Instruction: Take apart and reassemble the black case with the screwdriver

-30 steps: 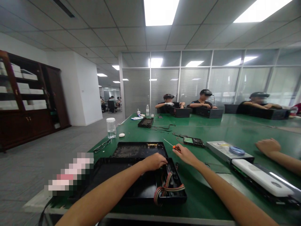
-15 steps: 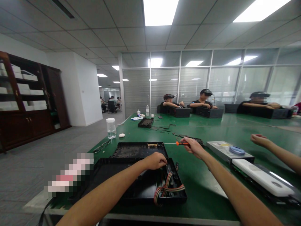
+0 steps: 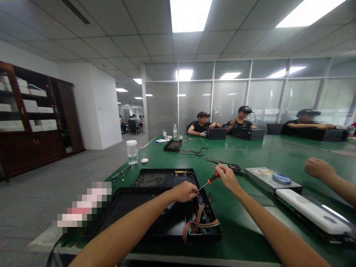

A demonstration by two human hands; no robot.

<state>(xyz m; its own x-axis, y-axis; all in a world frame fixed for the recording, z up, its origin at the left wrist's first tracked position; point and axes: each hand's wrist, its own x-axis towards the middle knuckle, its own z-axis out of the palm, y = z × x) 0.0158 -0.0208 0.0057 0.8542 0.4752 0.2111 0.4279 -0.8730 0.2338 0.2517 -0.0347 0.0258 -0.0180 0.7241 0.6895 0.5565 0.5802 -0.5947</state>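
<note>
The screwdriver (image 3: pixel 210 179) is pinched in the right hand (image 3: pixel 228 177), tip angled down beside the left hand (image 3: pixel 183 191), which is clenched on the open black case (image 3: pixel 167 218) on the surface (image 3: pixel 250 155); cover's already off, ribbon cable (image 3: pixel 198 222) still attached.

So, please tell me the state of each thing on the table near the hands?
Black case: open, ribbon cable showing.
Screwdriver: held in right hand, tip toward left hand.
Left hand: closed, resting in the case.
Jar: upright, lid on.
</note>
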